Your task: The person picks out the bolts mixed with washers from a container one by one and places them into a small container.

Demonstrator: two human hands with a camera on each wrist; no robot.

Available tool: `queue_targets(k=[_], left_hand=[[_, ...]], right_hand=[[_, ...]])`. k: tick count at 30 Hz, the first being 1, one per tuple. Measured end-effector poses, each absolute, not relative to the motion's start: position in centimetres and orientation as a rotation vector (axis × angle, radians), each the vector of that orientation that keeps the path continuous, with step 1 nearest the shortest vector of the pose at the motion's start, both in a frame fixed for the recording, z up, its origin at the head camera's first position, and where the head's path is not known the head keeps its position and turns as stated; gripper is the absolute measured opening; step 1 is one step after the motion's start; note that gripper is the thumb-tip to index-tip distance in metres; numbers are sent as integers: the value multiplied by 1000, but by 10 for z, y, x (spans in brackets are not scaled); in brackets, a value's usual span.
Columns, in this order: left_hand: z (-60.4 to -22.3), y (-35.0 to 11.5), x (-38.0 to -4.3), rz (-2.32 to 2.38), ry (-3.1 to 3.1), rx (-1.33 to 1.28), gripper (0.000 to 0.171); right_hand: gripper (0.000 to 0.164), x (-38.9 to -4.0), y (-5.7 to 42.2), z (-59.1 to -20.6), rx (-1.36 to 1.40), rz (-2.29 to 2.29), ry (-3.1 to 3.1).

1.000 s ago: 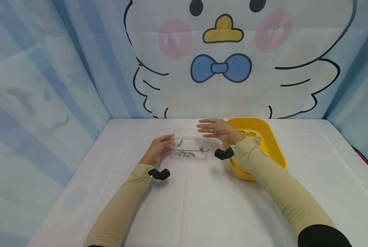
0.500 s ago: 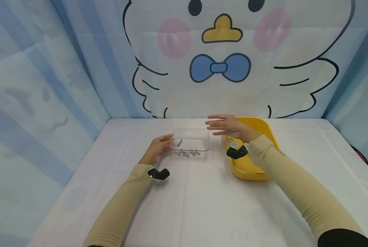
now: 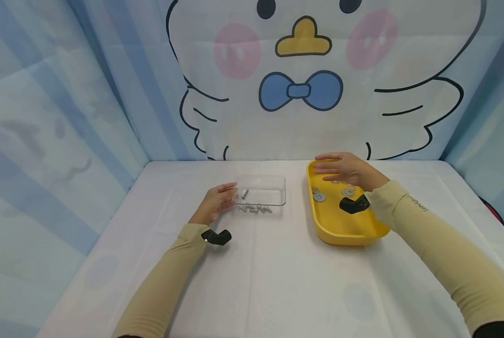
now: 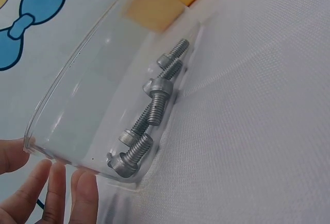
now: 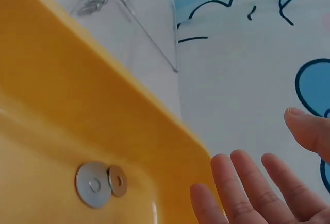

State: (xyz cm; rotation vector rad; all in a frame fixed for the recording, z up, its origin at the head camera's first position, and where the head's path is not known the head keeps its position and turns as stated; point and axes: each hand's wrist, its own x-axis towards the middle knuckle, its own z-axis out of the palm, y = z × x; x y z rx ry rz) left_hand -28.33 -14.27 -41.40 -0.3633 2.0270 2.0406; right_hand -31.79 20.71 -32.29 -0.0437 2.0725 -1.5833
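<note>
A clear plastic box (image 3: 258,190) stands on the table with several metal socket-head screws (image 4: 157,92) inside. At its left end my left hand (image 3: 215,203) touches the wall, fingers fairly straight and the thumb by the rim corner. My right hand (image 3: 347,169) hovers over the far part of a yellow tray (image 3: 349,237), its fingers spread and holding nothing. Several metal washers (image 5: 94,184) lie in the tray, some of them partly under the right hand in the head view.
The white-covered table (image 3: 277,281) ends at a printed cloth backdrop (image 3: 298,131). Blue curtains (image 3: 45,141) hang at both sides. A strip of tabletop separates the box from the tray.
My right hand has moved right, away from above the box's right side to over the yellow tray, uncovering the tray's left part. The left hand stays at the box.
</note>
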Motion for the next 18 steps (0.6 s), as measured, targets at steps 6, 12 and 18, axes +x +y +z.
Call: queue_targets(k=[6,12,18], left_hand=[[-413,-144,-284,2029,2030,-363,41],[-412,-144,-284,2036,2013,-369,41],[-413,-143,-285,2028,2020,-371,41]], right_hand=[[60,-324,227,-335,59,-1614,2076],[58,-329,239,-345,177,-1610,2088],[61,-334,245,-354,299,-1627,2045]])
